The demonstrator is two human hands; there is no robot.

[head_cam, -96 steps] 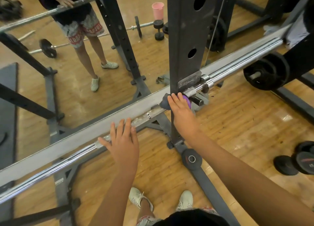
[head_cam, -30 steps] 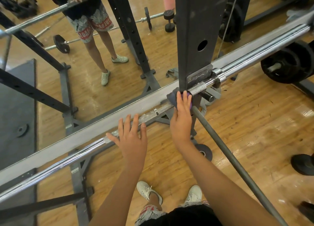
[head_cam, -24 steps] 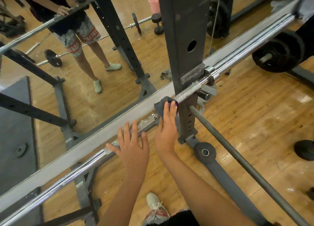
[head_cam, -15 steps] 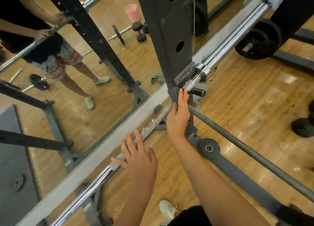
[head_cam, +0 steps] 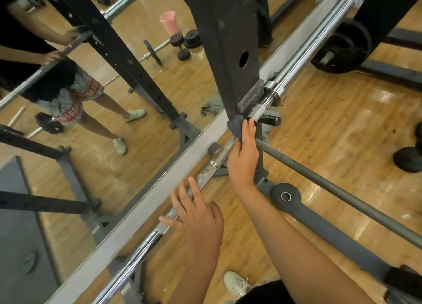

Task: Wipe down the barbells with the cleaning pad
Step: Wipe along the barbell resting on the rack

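Observation:
A steel barbell [head_cam: 212, 164] lies on the rack in front of a wall mirror, its middle stretch dull and chalky. A dark grey cleaning pad [head_cam: 234, 126] is bunched on the bar right beside the black rack upright [head_cam: 228, 40]. My right hand [head_cam: 243, 153] lies over the bar with straight fingers pressing the pad; its thumb is hidden. My left hand [head_cam: 198, 217] rests on the bar lower left, fingers spread and holding nothing.
A dark grey safety rod [head_cam: 331, 185] runs from the upright toward the lower right. A plate-loaded bar end [head_cam: 342, 47] and a dumbbell [head_cam: 408, 159] sit on the wooden floor at right. The mirror [head_cam: 102, 166] reflects the rack, a pink cup [head_cam: 170, 26] and me.
My right hand slid the pad left along the bar, then back up against the upright. My left hand kept resting on the bar. The view tilted and shifted left.

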